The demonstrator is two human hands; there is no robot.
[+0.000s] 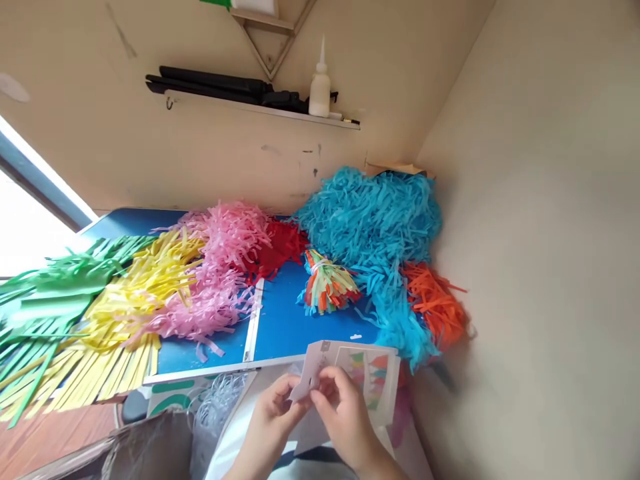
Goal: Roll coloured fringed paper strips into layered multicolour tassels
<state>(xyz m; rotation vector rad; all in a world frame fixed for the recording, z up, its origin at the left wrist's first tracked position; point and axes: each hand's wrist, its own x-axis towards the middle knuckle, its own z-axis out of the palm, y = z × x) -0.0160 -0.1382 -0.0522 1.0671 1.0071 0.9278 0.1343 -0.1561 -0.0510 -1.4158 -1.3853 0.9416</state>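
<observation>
1. Two hands meet at the lower middle of the view, just in front of the near edge of the blue table (280, 327). Between them is a white printed card (367, 377) with coloured shapes on its face, held above the lap, clear of the tabletop.
2. Handling, judged: the card looks thin and light, stiff enough to stay flat but easy to crease. Safest hold is by an edge or corner, with light pinch pressure.
3. Left hand (273, 403): fingers curled narrow, tips pinching the card's near-left corner.
4. Right hand (345, 413): fingers bent close together, thumb and forefinger touching the same corner region. What small part sits between the fingertips is too small to tell.
5. On the table, well apart from the hands: a multicoloured tied bundle (327, 287), heaps of shredded paper strips in teal (370, 220), orange (435, 300), pink (225, 267), yellow (135, 300) and green (55, 287).
6. A glue bottle (320, 83) stands on the wall shelf (260, 107).
</observation>
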